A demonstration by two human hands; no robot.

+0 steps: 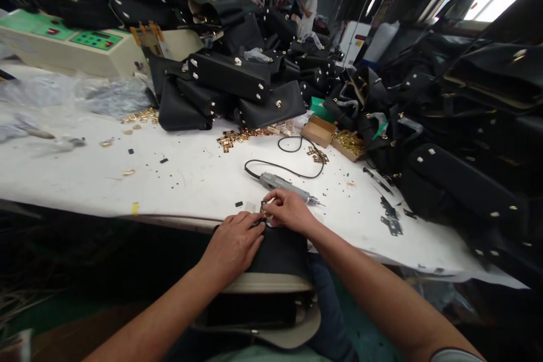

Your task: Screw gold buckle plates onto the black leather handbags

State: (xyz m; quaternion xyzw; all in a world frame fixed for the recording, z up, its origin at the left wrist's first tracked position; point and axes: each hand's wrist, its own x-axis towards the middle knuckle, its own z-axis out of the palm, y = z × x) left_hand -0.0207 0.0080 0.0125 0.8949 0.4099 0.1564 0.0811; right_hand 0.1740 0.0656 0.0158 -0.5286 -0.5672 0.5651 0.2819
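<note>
A black handbag [280, 251] lies across my lap against the table edge, its light-lined mouth facing me. My left hand [235, 243] rests on the bag's far end, fingers stretched over it. At that same end, my right hand [288, 212] pinches a small gold metal fitting [263, 209] between thumb and fingers. The fingers partly cover the fitting. Just beyond my right hand lies a grey electric screwdriver [282, 184], its bit pointing right and its black cord [288, 168] looping behind it.
Gold metal plates [241, 136] lie in a pile at mid-table. Behind them are a cardboard box [350, 144] of small gold parts and stacked black bags [229, 76]. A beige machine [97, 48] stands at left. Black plates [390, 218] lie at right. A person [309, 11] stands far back.
</note>
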